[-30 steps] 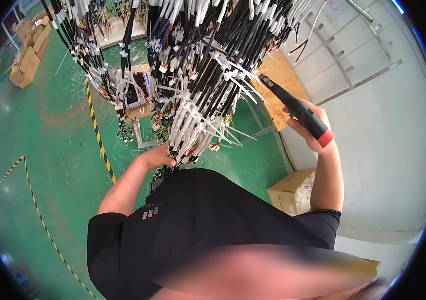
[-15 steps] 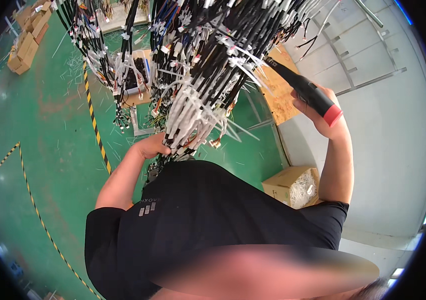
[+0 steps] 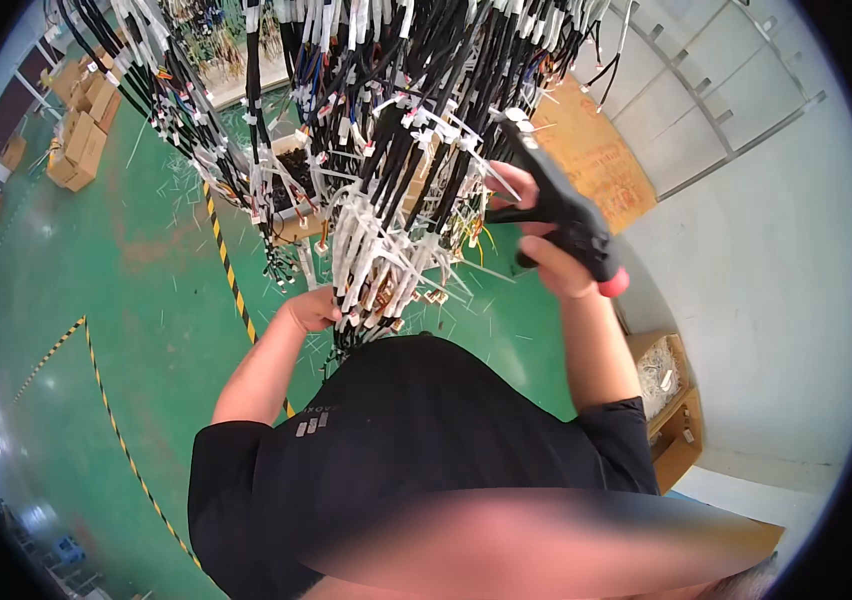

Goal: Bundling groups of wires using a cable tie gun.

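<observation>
A thick bundle of black wire harnesses (image 3: 426, 190) hangs in front of my body, with white sleeves and small white connectors along it. My left hand (image 3: 314, 308) is closed around the bundle's lower left side; some of its fingers are hidden behind the wires. A black cable tie gun (image 3: 578, 225) with a red end knob is gripped in my right hand (image 3: 561, 270). Its nose points up and left, close to the white cable ties (image 3: 451, 130) that stick out of the bundle. Whether the nose touches a tie I cannot tell.
More harnesses (image 3: 181, 125) hang at the left. Behind the bundle stands a bin of dark parts (image 3: 291, 195). An open cardboard box (image 3: 658, 375) of white scraps is at the right. Striped tape (image 3: 226, 260) crosses the green floor, and cartons (image 3: 78, 150) stand far left.
My right hand has come left and down toward the bundle, and the tie gun has turned so its trigger side shows. My left hand keeps its hold low on the harness.
</observation>
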Available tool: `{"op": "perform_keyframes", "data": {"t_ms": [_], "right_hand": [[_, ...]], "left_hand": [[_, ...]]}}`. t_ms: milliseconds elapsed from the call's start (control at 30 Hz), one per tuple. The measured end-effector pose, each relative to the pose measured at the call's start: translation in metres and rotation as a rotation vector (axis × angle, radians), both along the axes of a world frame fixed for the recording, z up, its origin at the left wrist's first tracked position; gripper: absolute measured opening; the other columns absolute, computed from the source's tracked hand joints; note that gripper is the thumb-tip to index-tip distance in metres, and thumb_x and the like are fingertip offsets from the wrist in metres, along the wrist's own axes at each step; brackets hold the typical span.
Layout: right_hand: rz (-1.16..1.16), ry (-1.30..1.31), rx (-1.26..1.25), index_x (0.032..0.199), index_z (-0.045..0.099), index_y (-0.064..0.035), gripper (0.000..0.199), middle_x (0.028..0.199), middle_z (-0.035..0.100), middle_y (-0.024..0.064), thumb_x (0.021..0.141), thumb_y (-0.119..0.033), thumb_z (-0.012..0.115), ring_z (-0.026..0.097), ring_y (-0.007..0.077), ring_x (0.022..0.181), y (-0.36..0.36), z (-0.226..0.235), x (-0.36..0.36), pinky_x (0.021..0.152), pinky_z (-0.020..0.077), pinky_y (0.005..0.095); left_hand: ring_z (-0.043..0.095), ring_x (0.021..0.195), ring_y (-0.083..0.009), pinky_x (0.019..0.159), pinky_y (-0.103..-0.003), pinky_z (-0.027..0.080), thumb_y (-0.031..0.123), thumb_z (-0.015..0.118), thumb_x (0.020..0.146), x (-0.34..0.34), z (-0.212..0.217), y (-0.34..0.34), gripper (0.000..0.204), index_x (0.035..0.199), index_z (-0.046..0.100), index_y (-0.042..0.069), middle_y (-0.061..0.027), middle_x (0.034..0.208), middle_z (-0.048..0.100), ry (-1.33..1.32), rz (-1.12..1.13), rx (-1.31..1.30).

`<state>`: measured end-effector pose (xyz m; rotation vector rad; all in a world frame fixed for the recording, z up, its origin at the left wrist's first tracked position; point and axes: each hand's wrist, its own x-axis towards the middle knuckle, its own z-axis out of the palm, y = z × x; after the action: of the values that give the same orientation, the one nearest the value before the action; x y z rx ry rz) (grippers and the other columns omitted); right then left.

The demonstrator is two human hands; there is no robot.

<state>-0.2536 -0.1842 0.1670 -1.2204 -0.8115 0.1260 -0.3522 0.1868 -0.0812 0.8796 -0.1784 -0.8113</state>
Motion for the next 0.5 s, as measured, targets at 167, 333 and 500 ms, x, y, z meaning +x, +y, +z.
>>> {"op": "perform_keyframes", "data": {"t_ms": [167, 333, 500], "right_hand": [[0.073, 0.293, 0.133, 0.141, 0.056, -0.0022, 0.067, 0.154, 0.053, 0.0151, 0.08, -0.013, 0.08, 0.048, 0.0345, 0.144, 0.031, -0.032, 0.002, 0.122, 0.0346, 0.0522], [0.19, 0.497, 0.201, 0.118, 0.059, -0.0073, 0.049, 0.144, 0.058, 0.018, 0.074, -0.012, 0.081, 0.051, 0.0351, 0.141, 0.026, -0.023, -0.001, 0.118, 0.038, 0.0531], [0.309, 0.524, 0.237, 0.117, 0.061, -0.0076, 0.048, 0.145, 0.056, 0.0188, 0.074, -0.011, 0.082, 0.05, 0.0366, 0.141, 0.035, -0.024, -0.009, 0.116, 0.0396, 0.0514]], "left_hand": [[0.058, 0.131, -0.0224, 0.114, -0.038, 0.039, 0.043, 0.099, 0.062, -0.006, -0.011, -0.007, 0.104, 0.148, 0.056, 0.003, -0.0077, 0.142, 0.064, 0.015, 0.079, 0.04], [0.058, 0.132, -0.0254, 0.115, -0.041, 0.04, 0.047, 0.097, 0.065, -0.009, -0.025, -0.005, 0.103, 0.148, 0.055, 0.002, -0.0087, 0.141, 0.064, -0.057, 0.087, 0.075], [0.061, 0.129, -0.024, 0.113, -0.038, 0.042, 0.034, 0.1, 0.061, -0.003, -0.023, -0.002, 0.102, 0.146, 0.056, -0.001, -0.0099, 0.139, 0.066, 0.058, 0.116, 0.065]]}}
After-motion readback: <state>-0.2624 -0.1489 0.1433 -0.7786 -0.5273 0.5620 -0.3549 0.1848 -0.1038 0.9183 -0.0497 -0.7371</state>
